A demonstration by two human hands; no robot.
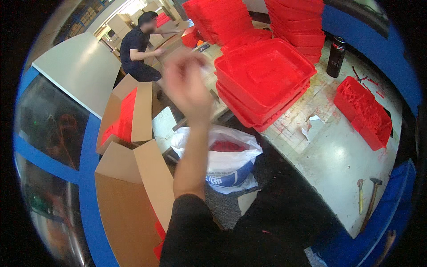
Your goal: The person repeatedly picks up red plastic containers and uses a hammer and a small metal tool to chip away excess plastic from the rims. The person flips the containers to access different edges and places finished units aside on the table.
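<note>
My left hand is raised in front of me on an outstretched forearm with a black sleeve, blurred by motion. Whether it holds anything is unclear. It hovers above the near edge of the worktable, just left of a stack of red plastic trays. Below the forearm stands an open white plastic bag with red pieces inside. My right hand is out of view.
Open cardboard boxes with red parts and another cardboard box stand at my left. On the table lie a red crate, a black bottle and two hammers. Taller red tray stacks rise behind. Another person works at the far left.
</note>
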